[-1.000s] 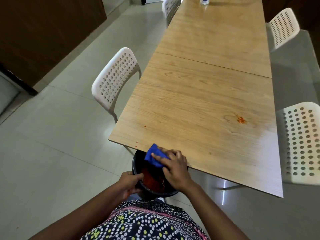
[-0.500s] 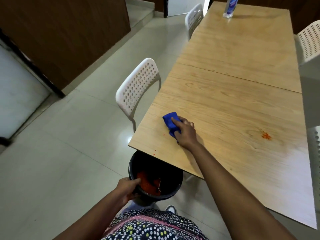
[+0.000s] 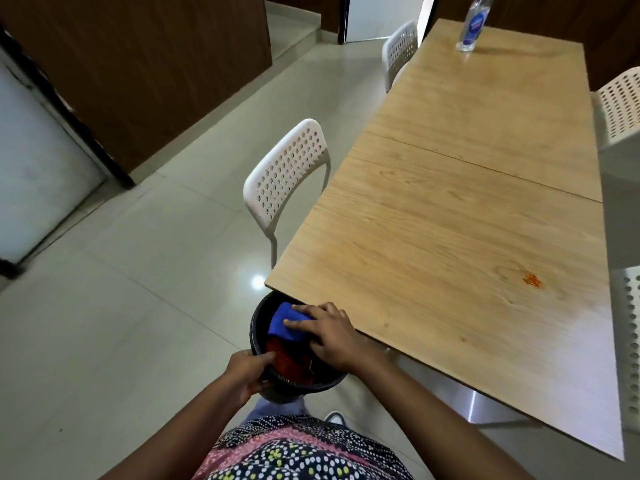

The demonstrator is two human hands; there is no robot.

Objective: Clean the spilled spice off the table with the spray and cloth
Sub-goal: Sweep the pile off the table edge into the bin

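Mostly done, judging by the table (image 3: 450, 237): near corner reads clean, only one small orange-red spice patch (image 3: 532, 280) left toward the right side, plus a faint pale smear near the right edge that may be wet film, can't tell. Red powder heaped inside black bin (image 3: 258, 341), tucked just under the table's near edge, so bulk of the spill apparently swept off already. Spray (image 3: 473, 24) upright at the far end of the table, well apart from both hands, untouched right now. Blue cloth (image 3: 286, 325) bunched over the bin mouth, just off the table edge, above the red heap. Right hand (image 3: 329, 336) on top of cloth, fingers curled over it and pinning it down, thumb side hidden so full wrap not confirmed, but reads as grasping the cloth. Left hand (image 3: 247, 372) clamped on bin's near rim, fingers hooked over the lip, steadying it. Remaining patch sits well to the right of the cloth, clear of both hands, across open tabletop. Left to do, as a guess: shake or knock cloth out into bin, reach over to the last patch, wipe it toward the edge, likely spray and final pass. White chair (image 3: 287, 174) beside the table's left side, no contact with anything in play.
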